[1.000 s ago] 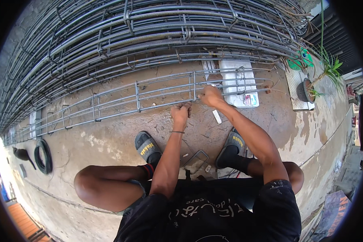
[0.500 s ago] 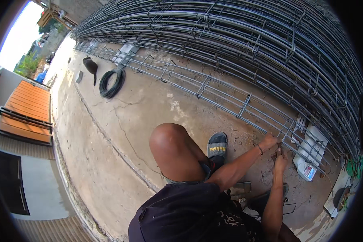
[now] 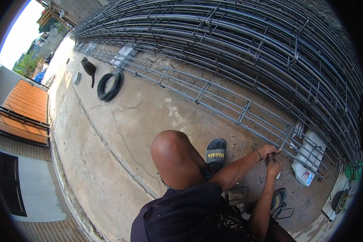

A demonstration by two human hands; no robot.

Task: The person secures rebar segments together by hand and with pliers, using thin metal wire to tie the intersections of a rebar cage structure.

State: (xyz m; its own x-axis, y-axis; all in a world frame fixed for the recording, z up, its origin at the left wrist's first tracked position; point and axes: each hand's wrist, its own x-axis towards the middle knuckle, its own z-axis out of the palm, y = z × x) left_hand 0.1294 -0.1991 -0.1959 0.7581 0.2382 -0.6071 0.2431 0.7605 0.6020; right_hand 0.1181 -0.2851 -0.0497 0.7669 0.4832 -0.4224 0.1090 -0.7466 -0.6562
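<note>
My left hand [image 3: 267, 151] is closed at the near edge of a long, narrow steel rebar cage [image 3: 222, 108], by one of its square stirrups. Just below it is my right hand [image 3: 274, 167], its fingers pinched together close to the left fingertips. Between the two hands something small and dark shows, too small to make out. The cage runs from the right front away to the far left, low over the concrete. Under its near end lies a white plastic jug [image 3: 304, 169] with a label.
A tall stack of rebar cages [image 3: 238, 34] fills the far right side. On the concrete floor [image 3: 109, 169] lie a coil of black wire [image 3: 110, 86] and a grey block [image 3: 77, 78]. A dark cat [image 3: 88, 68] sits beyond them. Another block [image 3: 125, 55] supports the cage's far part.
My right hand has moved left and slightly down, nearer to my left hand. The left hand has shifted a little down and left, staying at the cage's edge.
</note>
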